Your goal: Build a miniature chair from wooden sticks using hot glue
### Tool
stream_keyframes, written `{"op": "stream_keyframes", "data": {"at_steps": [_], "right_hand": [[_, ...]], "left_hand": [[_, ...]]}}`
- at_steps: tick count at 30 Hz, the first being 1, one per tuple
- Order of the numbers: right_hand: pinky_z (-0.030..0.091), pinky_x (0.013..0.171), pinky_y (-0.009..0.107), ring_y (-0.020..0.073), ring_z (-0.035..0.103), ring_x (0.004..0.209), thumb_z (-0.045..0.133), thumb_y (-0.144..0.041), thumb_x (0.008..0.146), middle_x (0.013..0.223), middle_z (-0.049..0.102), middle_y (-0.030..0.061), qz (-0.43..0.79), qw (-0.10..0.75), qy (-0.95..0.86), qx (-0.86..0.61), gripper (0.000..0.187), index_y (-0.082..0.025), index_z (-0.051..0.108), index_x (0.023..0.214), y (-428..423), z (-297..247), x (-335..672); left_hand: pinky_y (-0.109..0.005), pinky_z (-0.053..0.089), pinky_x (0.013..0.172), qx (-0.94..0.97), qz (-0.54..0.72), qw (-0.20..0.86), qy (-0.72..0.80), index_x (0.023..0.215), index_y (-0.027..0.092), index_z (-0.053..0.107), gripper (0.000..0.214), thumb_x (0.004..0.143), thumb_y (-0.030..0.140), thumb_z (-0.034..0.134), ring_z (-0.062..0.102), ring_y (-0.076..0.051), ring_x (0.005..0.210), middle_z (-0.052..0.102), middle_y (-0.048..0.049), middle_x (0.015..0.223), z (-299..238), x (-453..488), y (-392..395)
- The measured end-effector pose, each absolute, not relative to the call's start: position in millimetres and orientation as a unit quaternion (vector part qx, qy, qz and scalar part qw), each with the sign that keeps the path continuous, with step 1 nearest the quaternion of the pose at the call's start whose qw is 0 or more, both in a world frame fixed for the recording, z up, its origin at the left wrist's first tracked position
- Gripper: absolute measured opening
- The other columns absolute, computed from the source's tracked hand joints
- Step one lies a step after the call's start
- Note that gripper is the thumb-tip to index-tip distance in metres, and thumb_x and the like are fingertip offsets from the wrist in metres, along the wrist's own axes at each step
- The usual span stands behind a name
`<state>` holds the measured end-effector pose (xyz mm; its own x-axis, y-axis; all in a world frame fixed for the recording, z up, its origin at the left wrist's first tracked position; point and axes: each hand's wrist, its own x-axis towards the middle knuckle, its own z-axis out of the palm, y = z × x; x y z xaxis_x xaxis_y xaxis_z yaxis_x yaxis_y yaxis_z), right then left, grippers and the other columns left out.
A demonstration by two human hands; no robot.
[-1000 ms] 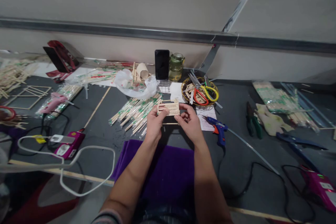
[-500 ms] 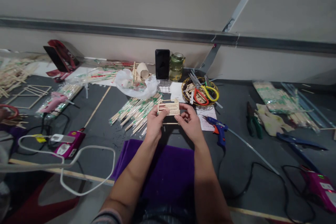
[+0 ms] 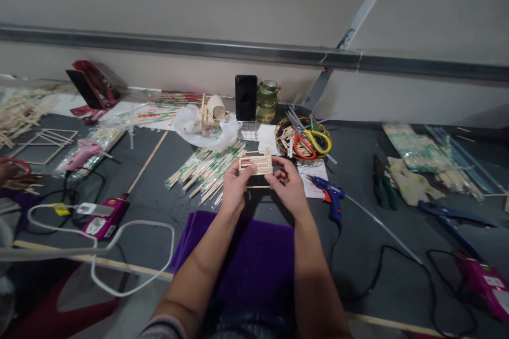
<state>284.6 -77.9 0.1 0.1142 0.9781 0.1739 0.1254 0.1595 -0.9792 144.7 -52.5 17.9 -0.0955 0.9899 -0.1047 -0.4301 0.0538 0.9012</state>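
Observation:
A small wooden stick model (image 3: pixel 260 163), built of short pale sticks in a frame, is held up between my two hands above the table. My left hand (image 3: pixel 235 183) grips its left end, the thumb across the front. At the right end, my right hand (image 3: pixel 289 183) pinches it between thumb and curled fingers. Behind my left hand lie bundles of wrapped chopsticks (image 3: pixel 207 169). A blue glue gun (image 3: pixel 334 201) rests to the right of my right hand. Under my forearms is a folded purple cloth (image 3: pixel 254 254).
A basket (image 3: pixel 304 151) holds scissors and stick pieces. Behind stand a phone (image 3: pixel 246 98) and a green glass jar (image 3: pixel 268 100). Pliers (image 3: pixel 385 183) and magenta power strips (image 3: pixel 106 218) flank me, with cables across the table. Another person's hand (image 3: pixel 7 172) shows at far left.
My hands and the stick model stay almost still. At the far left, the other person's hand and the red-handled tool have shifted slightly.

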Motion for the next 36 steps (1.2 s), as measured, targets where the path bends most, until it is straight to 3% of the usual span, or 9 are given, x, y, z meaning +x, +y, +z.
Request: {"op": "stream_keyframes", "data": {"at_steps": [36], "right_hand": [[0.049, 0.061, 0.024, 0.0086, 0.053, 0.067, 0.068, -0.033, 0.082, 0.112, 0.061, 0.0047, 0.387, 0.540, -0.538, -0.520, 0.042, -0.025, 0.058, 0.122, -77.9, 0.9, 284.1]], "left_hand": [[-0.029, 0.047, 0.083, 0.324, 0.603, 0.595, 0.421, 0.085, 0.018, 0.074, 0.026, 0.063, 0.029, 0.083, 0.063, -0.014, 0.077, 0.072, -0.0013, 0.082, 19.2, 144.8, -53.4]]}}
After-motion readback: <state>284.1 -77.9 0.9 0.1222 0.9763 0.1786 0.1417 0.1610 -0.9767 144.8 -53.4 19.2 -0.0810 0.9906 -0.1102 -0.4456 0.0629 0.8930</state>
